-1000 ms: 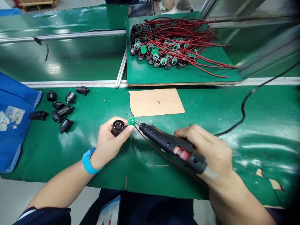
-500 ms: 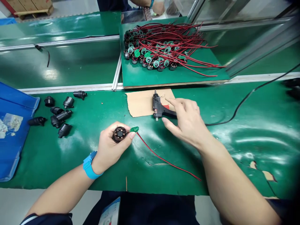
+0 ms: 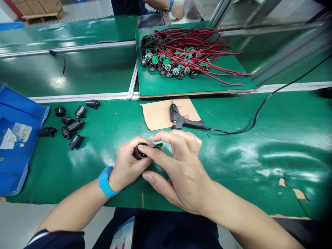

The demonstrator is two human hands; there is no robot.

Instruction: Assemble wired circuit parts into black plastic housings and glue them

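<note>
My left hand (image 3: 131,160) is wrapped round a black cylindrical motor housing (image 3: 140,152), its round mouth turned up. A small green circuit board (image 3: 158,146) stands out beside the mouth; its red wires are mostly hidden behind my right hand. With the index finger stretched out, my right hand (image 3: 181,166) touches the housing's mouth. Its other fingers are spread and grip nothing. Beyond the hands, a black hot glue gun (image 3: 181,118) lies on a piece of cardboard (image 3: 155,116).
Several black plastic housings (image 3: 75,125) lie at the left, by a blue bin (image 3: 15,166). A raised green board (image 3: 160,88) at the back carries a pile of coils with circuit boards and red wires (image 3: 192,48). The glue gun's cord (image 3: 255,119) runs off right. Another person's hand (image 3: 178,10) shows behind.
My right hand has left the glue gun and come down-left to the housing, its index finger now at the mouth. The left hand keeps its hold. The view has shifted slightly.
</note>
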